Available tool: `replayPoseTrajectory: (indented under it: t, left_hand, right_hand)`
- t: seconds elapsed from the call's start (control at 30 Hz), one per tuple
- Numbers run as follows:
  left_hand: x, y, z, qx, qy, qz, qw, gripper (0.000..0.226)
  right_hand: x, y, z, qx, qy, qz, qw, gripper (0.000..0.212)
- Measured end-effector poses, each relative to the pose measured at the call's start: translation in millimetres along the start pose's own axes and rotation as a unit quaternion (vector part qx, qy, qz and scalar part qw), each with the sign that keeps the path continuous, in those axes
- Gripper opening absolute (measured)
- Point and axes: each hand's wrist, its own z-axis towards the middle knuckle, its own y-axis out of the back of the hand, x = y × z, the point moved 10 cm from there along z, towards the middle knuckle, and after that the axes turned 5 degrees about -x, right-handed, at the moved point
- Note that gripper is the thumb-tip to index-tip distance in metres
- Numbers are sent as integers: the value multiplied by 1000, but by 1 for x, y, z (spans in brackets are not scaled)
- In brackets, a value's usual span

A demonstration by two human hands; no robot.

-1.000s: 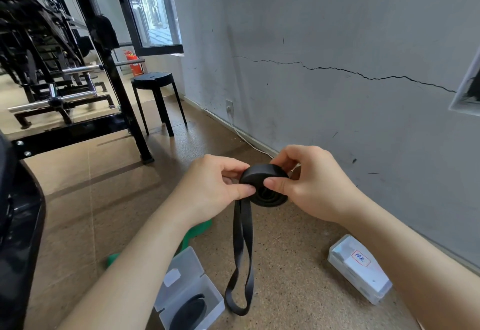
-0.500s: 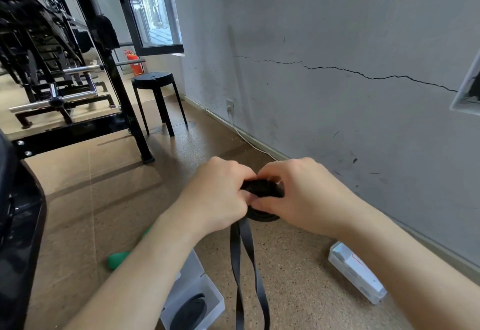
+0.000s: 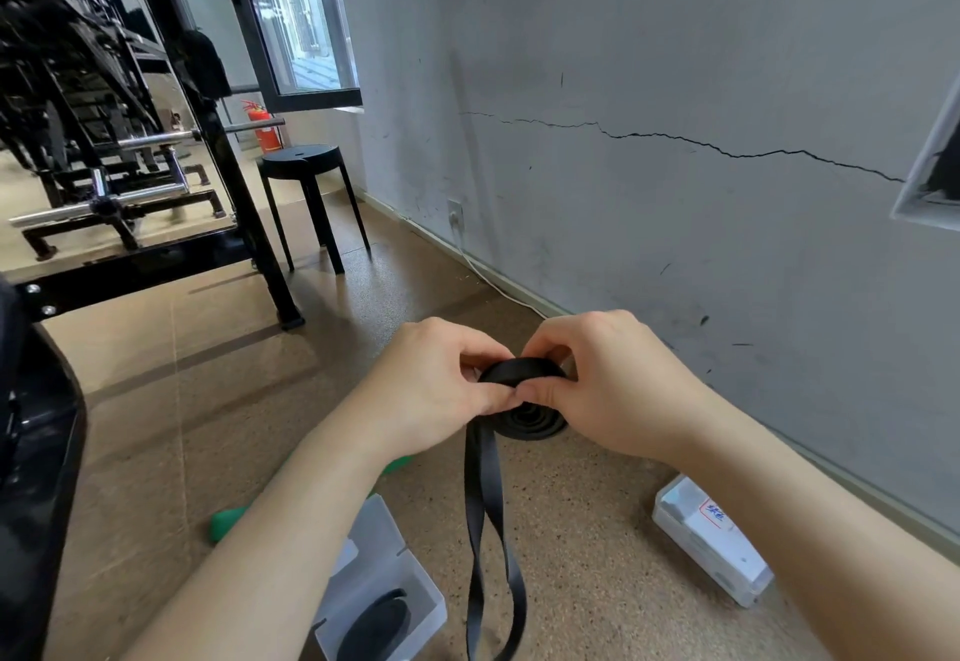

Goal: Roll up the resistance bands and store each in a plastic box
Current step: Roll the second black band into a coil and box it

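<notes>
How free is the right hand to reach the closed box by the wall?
Probably not yet: right hand and left hand both pinch the band roll. The way down to the closed box looks unobstructed once it lets go.

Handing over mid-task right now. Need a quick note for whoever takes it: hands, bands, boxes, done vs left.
Hands: the left hand pinches the black band roll at its near edge; the right hand grips it from the other side.
The roll is partly wound and held in the air; its loose tail hangs below the frame edge.
Done: one rolled band lies in the open box on the floor under the left arm.
The closed labelled box sits on the floor near the wall; contents unclear.
A green item lies on the floor, partly hidden; possibly another band.
Left: wind in the tail, box this roll.
</notes>
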Motion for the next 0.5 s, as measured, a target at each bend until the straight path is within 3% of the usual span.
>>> replayPoseTrajectory:
  t: [0.1,0.33,0.5]
  left_hand:
    - [8,0,-1,9,7,16,1000,22]
    - [19,6,0,-35,46,-130,990,29]
    - [12,13,0,-60,29,-84,994,28]
  right_hand:
    - [-7,4,1,-10,-17,17,1000,15]
    - [-22,8,3,-50,-65,145,986,10]
    - [-28,2,1,-32,-100,218,970,8]
